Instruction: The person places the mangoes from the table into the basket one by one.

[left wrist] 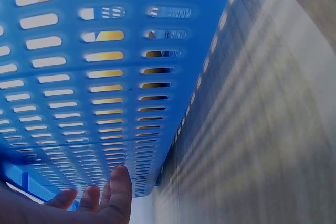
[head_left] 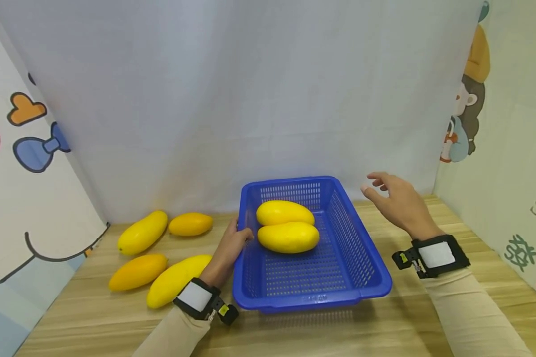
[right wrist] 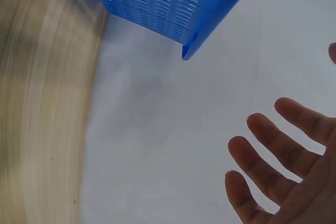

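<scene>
A blue plastic basket (head_left: 314,299) with slotted walls stands in the middle of the table. Two yellow mangoes (head_left: 288,237) lie side by side in its left half. At the basket's left rim, my left hand (head_left: 227,250) grips the edge, thumb over the top and fingers along the outer wall. The left wrist view shows those fingers (left wrist: 122,192) beside the slotted wall (left wrist: 68,72), with yellow showing through some slots. My right hand (head_left: 397,201) hovers right of the basket, fingers loosely bent, holding nothing. In the right wrist view its fingers (right wrist: 268,174) are spread apart from the basket.
Left of the basket, several more fruits lie on the wooden table (head_left: 89,317): a long yellow mango (head_left: 143,233), a small orange-yellow one (head_left: 190,224), another orange-yellow one (head_left: 138,272) and a big yellow one (head_left: 176,280). A pale curtain (head_left: 268,99) hangs behind.
</scene>
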Demonstrator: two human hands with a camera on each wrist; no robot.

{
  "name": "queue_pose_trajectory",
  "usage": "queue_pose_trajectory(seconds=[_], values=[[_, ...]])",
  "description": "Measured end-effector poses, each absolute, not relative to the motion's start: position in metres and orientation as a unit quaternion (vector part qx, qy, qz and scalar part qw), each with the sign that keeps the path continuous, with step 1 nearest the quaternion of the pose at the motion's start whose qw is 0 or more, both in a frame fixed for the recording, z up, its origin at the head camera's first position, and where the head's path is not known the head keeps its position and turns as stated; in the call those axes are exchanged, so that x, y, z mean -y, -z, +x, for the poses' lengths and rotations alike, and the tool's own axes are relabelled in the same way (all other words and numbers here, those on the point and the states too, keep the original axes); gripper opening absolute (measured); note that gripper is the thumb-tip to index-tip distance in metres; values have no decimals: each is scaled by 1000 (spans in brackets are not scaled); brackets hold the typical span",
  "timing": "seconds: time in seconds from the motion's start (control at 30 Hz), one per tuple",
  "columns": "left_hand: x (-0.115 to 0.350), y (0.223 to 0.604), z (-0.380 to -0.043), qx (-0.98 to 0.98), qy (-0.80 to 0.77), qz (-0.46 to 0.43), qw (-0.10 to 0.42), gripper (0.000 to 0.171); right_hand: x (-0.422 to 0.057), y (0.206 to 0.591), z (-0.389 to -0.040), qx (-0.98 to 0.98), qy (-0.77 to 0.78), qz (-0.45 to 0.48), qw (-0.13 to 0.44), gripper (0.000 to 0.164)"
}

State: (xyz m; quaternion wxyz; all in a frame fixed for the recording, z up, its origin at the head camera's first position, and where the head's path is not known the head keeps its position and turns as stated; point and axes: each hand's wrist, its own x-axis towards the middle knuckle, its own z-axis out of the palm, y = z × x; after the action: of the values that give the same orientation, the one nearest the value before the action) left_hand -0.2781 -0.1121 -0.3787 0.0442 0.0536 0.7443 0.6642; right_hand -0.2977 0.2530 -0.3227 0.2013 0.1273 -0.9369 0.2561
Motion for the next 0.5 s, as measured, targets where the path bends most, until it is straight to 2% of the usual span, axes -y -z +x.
queue_pose_trajectory(seconds=[0.2, 0.5], values=[[109, 361, -264, -750, -657, 49, 52, 70, -253, 337, -306, 946, -255, 121, 161, 63], [113, 384, -283, -738, -671, 44, 45, 70, -249, 344, -308, 943, -271, 125, 149, 58]])
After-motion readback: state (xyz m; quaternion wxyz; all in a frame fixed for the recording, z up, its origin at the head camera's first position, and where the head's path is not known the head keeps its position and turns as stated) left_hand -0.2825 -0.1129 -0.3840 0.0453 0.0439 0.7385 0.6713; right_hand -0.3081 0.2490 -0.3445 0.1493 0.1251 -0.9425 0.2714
